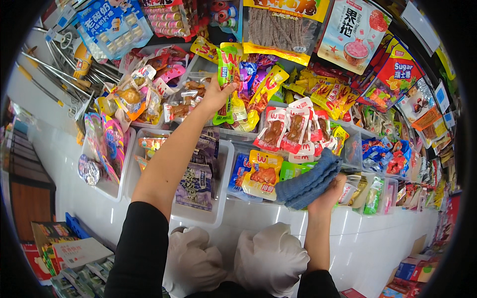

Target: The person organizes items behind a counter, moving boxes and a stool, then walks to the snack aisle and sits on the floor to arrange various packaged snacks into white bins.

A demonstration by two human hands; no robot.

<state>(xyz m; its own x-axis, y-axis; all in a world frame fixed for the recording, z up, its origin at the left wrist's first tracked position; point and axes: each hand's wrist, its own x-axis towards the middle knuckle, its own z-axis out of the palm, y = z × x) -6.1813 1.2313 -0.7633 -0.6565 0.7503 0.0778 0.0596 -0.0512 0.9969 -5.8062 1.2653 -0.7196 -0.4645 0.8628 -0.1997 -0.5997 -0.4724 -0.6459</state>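
My left hand (220,95) is raised over the snack bins and grips a green snack packet (228,67), which stands upright beside yellow and purple packets. A folded blue cloth (309,180) is held in my right hand (329,193), low in front of the bins. Just behind the cloth, red-and-white packets of brown meat snacks (296,128) lie heaped in a clear plastic bin. A yellow packet (262,173) and a blue one rest in a bin left of the cloth. My left forearm passes over a white tray (223,208) with purple packets (195,186).
Larger bags hang along the back, among them a yellow-edged bag of dark strips (277,29) and a white pouch (352,33). Metal rods with wooden handles (52,70) jut out at the left. Open cartons (70,247) stand low at the left. A glossy pale floor (357,238) lies below.
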